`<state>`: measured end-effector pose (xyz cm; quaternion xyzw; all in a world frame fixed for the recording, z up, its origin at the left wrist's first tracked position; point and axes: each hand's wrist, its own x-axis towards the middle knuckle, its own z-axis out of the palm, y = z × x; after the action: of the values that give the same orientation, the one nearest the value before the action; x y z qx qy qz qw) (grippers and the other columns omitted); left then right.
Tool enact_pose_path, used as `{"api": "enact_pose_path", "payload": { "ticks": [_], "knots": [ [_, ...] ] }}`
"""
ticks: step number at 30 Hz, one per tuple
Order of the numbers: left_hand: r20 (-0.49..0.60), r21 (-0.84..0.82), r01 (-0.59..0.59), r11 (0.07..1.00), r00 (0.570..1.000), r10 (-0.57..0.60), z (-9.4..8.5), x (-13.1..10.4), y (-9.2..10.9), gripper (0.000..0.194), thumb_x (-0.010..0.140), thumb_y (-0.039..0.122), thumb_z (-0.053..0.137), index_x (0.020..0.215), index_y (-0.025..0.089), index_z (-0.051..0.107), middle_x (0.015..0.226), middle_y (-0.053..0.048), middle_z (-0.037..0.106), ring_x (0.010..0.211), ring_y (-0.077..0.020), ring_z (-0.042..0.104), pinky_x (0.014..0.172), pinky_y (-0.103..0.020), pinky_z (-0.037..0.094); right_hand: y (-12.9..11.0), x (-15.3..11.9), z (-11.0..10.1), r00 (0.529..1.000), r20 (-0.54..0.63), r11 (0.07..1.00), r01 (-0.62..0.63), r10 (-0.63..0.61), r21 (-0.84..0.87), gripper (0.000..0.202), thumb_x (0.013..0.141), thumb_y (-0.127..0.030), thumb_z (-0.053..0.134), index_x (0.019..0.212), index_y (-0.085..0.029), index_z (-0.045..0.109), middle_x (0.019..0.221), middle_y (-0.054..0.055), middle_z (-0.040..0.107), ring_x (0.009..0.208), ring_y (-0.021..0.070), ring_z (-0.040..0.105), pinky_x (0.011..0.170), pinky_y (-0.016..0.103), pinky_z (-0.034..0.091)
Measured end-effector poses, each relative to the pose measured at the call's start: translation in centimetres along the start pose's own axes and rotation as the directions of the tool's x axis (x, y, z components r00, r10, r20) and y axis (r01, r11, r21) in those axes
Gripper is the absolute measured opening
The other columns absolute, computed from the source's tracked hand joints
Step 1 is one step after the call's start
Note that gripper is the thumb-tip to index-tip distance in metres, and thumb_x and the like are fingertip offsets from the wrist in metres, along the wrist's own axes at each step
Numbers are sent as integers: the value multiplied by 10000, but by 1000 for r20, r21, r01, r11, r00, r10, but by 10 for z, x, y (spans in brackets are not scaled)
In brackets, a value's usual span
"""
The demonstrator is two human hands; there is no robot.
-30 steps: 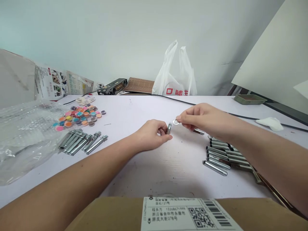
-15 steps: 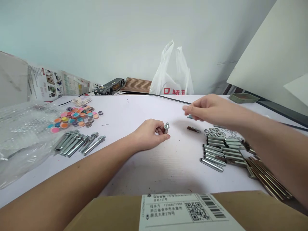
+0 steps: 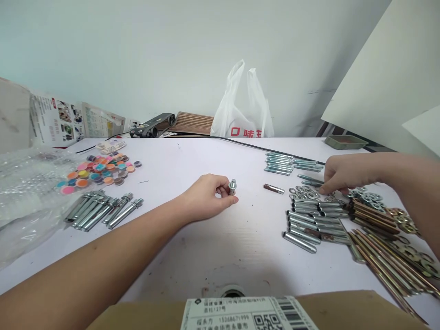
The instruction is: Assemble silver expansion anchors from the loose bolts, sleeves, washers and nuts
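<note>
Presently, nearest you, a cardboard box (image 3: 347, 311) bearing a printed label (image 3: 220, 316) sits at the bottom edge of view. Beyond it, on the right of the white table (image 3: 213, 247), lie brassy rods (image 3: 381, 263) and silver sleeves (image 3: 302, 217). On the left, assembled bolts (image 3: 92, 211) lie side by side, close to the clear plastic wrap (image 3: 20, 215).

Your left hand (image 3: 202, 199) is closed, thumb and fingers pinching a metal bolt (image 3: 233, 187) roughly upright above the middle of the table. One change is noted: the flat ring that your right hand (image 3: 338, 172) carried a second ago now appears to sit around this bolt, near its top. Your right hand has since moved down to the loose washers (image 3: 303, 192); its fingertips are bunched together at their edge, and whether they have hold of anything cannot be told. The bolt therefore depends on your left grip alone.

Farther off, coloured caps (image 3: 82, 182) are heaped on the left and slender silver rods (image 3: 278, 165) lie on the right. A white plastic bag (image 3: 240, 114) stands at the back.
</note>
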<state>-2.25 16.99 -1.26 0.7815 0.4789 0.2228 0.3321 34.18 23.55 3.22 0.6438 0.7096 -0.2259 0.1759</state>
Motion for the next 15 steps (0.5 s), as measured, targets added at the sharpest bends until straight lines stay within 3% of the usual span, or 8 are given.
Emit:
{"api": "enact_pose_path", "payload": {
  "ticks": [3,9,15],
  "knots": [
    [0,2,-4,1000,1000,4,0,0,0,231,770,407,592,803,181,623,720,8,613,651,-108,538,608,-235,422,-10,-1,-2,999,-37,998,-23,21,-64,392,595,-585,653,449,-229,582,572,98,529,481,164,355,558,372,255],
    [-5,-4,-9,1000,1000,9,0,0,1,231,766,398,597,798,171,626,718,-1,619,644,-111,543,602,-238,420,-9,3,-1,988,-149,998,-25,33,58,241,449,-408,780,440,-241,606,514,88,504,414,151,340,501,353,239],
    [-17,3,-2,1000,1000,3,1,-1,0,215,765,397,597,777,184,624,707,20,616,642,-100,538,596,-229,425,-14,3,1,994,-102,999,41,-41,-2,246,564,-424,714,445,-238,607,535,87,517,441,149,346,488,338,234]
  ]
}}
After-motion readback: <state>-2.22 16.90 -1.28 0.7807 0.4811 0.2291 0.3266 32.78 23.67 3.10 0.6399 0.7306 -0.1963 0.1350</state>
